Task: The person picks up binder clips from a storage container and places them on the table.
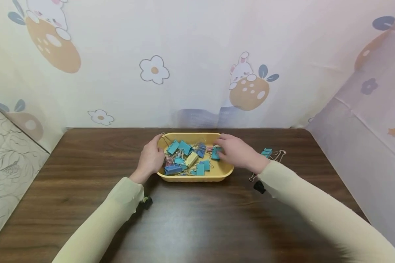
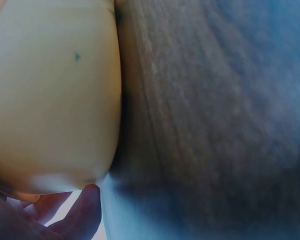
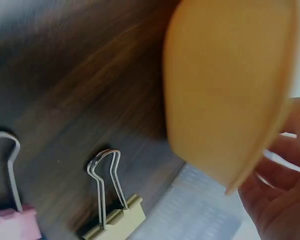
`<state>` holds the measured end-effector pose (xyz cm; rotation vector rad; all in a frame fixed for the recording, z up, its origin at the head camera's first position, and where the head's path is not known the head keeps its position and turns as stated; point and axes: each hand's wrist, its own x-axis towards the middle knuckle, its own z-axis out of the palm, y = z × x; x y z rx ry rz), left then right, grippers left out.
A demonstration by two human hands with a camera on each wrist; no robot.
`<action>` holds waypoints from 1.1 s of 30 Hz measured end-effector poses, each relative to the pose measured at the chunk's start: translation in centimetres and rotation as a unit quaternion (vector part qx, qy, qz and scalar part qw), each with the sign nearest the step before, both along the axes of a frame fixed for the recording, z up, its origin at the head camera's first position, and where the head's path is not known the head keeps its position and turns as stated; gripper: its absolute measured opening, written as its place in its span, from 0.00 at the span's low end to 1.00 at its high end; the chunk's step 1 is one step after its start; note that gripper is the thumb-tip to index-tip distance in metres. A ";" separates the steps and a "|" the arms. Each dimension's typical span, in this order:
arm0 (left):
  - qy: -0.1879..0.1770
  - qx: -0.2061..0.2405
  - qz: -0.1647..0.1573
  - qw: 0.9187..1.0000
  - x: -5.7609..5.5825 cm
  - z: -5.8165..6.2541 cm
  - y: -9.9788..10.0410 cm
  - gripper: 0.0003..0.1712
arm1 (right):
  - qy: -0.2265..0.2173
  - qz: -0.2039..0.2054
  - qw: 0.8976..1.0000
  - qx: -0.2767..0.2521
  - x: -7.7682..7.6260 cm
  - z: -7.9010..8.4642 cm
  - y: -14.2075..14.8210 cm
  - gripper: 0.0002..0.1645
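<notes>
A yellow plastic tray [image 1: 192,179] on the table holds a heap of binder clips, among them a pale yellow clip [image 1: 191,159] and a blue clip [image 1: 173,169]. My left hand [image 1: 151,155] grips the tray's left end, thumb over the rim; in the left wrist view its fingers [image 2: 87,212] lie along the outside of the tray wall [image 2: 55,110]. Across the right rim reaches my right hand [image 1: 235,149], pinching a teal binder clip [image 1: 216,152] between thumb and fingers inside the tray. The right wrist view hides that clip behind the tray wall [image 3: 225,90].
More binder clips lie on the table right of the tray, partly under the right forearm: a teal clip [image 1: 266,152] and a black clip [image 1: 259,187] show there. The right wrist view has a pink clip [image 3: 15,225] and a yellow clip [image 3: 117,222]. A patterned curtain [image 1: 191,73] hangs behind.
</notes>
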<state>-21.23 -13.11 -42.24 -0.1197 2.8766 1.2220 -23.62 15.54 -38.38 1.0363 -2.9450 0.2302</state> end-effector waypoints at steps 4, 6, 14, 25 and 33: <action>-0.001 -0.008 0.001 1.000 0.1 0.0 -0.2 0.31 | 0.042 0.003 0.998 0.054 -0.2 -0.8 -1.4 0.15; 0.001 -0.008 -0.001 1.000 0.1 -0.1 -0.2 0.31 | 0.044 0.001 0.996 0.072 -0.2 -1.0 -1.8 0.14; 0.000 0.003 0.002 1.000 0.2 -0.1 -0.1 0.31 | 0.007 0.016 0.995 0.095 0.2 -1.0 -2.1 0.19; 0.004 -0.004 0.003 1.000 0.1 0.0 -0.1 0.31 | -0.014 0.026 0.999 0.041 0.6 -0.8 -1.8 0.23; 0.001 -0.002 0.004 1.000 0.1 -0.1 -0.1 0.30 | 0.017 0.019 0.996 0.086 1.1 -0.6 -1.8 0.27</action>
